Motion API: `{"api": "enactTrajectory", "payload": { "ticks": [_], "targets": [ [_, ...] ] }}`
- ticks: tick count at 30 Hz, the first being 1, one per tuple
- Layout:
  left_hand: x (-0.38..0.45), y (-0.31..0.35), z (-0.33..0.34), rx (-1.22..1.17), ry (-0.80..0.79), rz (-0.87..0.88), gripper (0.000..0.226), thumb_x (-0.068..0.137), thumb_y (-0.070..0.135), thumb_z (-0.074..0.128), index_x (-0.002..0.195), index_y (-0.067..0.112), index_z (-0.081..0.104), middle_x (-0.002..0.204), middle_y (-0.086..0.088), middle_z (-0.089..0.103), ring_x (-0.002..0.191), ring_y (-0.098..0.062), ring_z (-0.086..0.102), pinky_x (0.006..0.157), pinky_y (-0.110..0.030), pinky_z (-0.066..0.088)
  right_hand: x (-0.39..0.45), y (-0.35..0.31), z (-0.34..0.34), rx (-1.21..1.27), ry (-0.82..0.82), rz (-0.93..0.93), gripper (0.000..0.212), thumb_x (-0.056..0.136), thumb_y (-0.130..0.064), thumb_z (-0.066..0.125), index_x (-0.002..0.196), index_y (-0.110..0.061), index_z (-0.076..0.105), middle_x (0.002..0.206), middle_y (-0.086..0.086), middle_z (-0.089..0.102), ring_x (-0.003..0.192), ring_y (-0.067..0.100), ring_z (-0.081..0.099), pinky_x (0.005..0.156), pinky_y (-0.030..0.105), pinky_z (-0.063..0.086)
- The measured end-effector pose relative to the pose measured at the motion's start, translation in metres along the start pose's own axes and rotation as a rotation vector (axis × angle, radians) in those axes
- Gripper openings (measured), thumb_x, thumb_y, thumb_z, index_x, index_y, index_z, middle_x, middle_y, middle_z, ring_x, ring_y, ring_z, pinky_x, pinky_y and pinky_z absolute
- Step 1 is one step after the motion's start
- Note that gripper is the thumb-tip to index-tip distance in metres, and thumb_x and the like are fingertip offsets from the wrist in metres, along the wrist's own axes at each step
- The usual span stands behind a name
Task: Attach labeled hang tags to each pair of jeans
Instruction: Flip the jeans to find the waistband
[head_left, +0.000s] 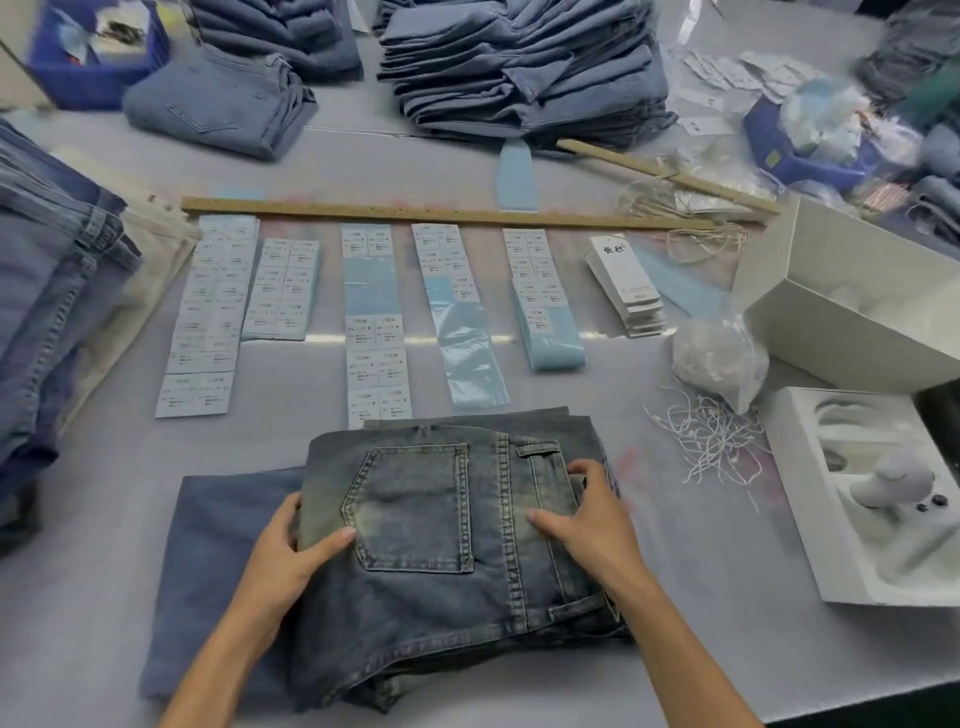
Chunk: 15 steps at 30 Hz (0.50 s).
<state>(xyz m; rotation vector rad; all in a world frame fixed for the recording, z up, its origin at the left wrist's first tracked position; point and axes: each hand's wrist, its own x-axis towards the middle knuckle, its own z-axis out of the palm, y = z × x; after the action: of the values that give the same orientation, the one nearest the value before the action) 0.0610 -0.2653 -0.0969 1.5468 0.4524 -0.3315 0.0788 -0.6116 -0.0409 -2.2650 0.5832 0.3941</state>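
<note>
A folded pair of faded blue jeans (415, 519) lies at the table's near edge, back pocket up. My left hand (291, 551) grips its left folded edge, thumb on top beside the pocket. My right hand (587, 514) lies on the waistband side, fingers curled over the right edge near a belt loop. A fanned stack of white hang tags (626, 286) sits beyond, to the right. Loose white strings (711, 441) lie right of the jeans. Several strips of printed size labels (376, 332) are laid out in rows ahead.
Stacks of folded jeans stand at the left (57, 291) and at the back (519, 67). A long wooden ruler (441, 214) crosses the table. White boxes (841, 306) and a clear bag (719, 358) crowd the right side. A blue crate (88, 57) sits far left.
</note>
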Motion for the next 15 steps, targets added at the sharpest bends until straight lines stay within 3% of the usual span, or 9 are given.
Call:
{"api": "enactTrajectory", "payload": {
  "ticks": [3, 4, 6, 9, 11, 13, 15],
  "targets": [
    [-0.007, 0.010, 0.002, 0.055, -0.037, 0.046, 0.054, 0.073, 0.029, 0.086, 0.119, 0.041, 0.060, 0.114, 0.012, 0.074, 0.100, -0.008, 0.072, 0.085, -0.031, 0.058, 0.005, -0.009, -0.013, 0.071, -0.069, -0.022, 0.065, 0.071, -0.032, 0.090, 0.115, -0.039, 0.043, 0.111, -0.010, 0.062, 0.083, 0.001, 0.063, 0.065, 0.017, 0.051],
    [-0.010, 0.012, 0.000, 0.055, -0.057, 0.068, 0.055, 0.074, 0.032, 0.088, 0.120, 0.041, 0.059, 0.113, 0.009, 0.075, 0.099, -0.010, 0.073, 0.083, -0.030, 0.060, 0.007, -0.009, -0.022, 0.139, -0.071, -0.044, 0.064, 0.069, -0.032, 0.091, 0.114, -0.043, 0.046, 0.113, -0.008, 0.063, 0.086, 0.000, 0.064, 0.065, 0.015, 0.051],
    [-0.016, 0.014, -0.007, 0.037, -0.054, 0.106, 0.061, 0.072, 0.040, 0.091, 0.123, 0.036, 0.058, 0.110, 0.003, 0.076, 0.095, -0.014, 0.075, 0.076, -0.025, 0.061, 0.006, -0.009, -0.041, 0.258, -0.050, -0.130, 0.071, 0.062, -0.039, 0.092, 0.118, -0.048, 0.050, 0.115, -0.007, 0.067, 0.097, 0.008, 0.068, 0.077, 0.026, 0.057],
    [-0.024, 0.005, -0.021, 0.081, 0.102, 0.091, 0.058, 0.071, 0.032, 0.093, 0.117, 0.038, 0.058, 0.104, 0.001, 0.077, 0.090, -0.016, 0.075, 0.072, -0.027, 0.061, 0.000, -0.004, -0.049, 0.495, -0.117, -0.111, 0.075, 0.066, -0.031, 0.093, 0.128, -0.043, 0.052, 0.108, -0.001, 0.072, 0.095, 0.016, 0.073, 0.074, 0.034, 0.062],
    [-0.028, -0.004, -0.027, 0.223, 0.234, 0.024, 0.058, 0.076, 0.013, 0.089, 0.116, 0.037, 0.054, 0.107, -0.006, 0.074, 0.091, -0.024, 0.072, 0.076, -0.037, 0.058, -0.005, 0.004, -0.039, 0.369, -0.183, -0.011, 0.067, 0.079, -0.022, 0.086, 0.134, -0.035, 0.049, 0.111, 0.001, 0.066, 0.096, 0.015, 0.071, 0.080, 0.037, 0.062],
    [-0.029, -0.007, -0.024, 0.502, 0.384, 0.036, 0.067, 0.077, 0.002, 0.085, 0.129, 0.027, 0.051, 0.121, -0.016, 0.062, 0.099, -0.032, 0.063, 0.087, -0.047, 0.052, -0.009, 0.017, -0.026, 0.247, -0.184, 0.050, 0.049, 0.086, -0.019, 0.079, 0.129, -0.025, 0.055, 0.104, 0.002, 0.066, 0.089, 0.015, 0.066, 0.084, 0.042, 0.061],
    [-0.030, -0.004, -0.012, 0.690, 0.495, 0.185, 0.069, 0.075, -0.003, 0.083, 0.134, 0.017, 0.054, 0.125, -0.016, 0.054, 0.113, -0.038, 0.055, 0.103, -0.053, 0.044, -0.014, 0.025, -0.018, 0.227, -0.118, 0.083, 0.029, 0.089, -0.019, 0.077, 0.115, -0.022, 0.064, 0.088, -0.001, 0.068, 0.081, 0.013, 0.064, 0.082, 0.041, 0.059]
  ]
}}
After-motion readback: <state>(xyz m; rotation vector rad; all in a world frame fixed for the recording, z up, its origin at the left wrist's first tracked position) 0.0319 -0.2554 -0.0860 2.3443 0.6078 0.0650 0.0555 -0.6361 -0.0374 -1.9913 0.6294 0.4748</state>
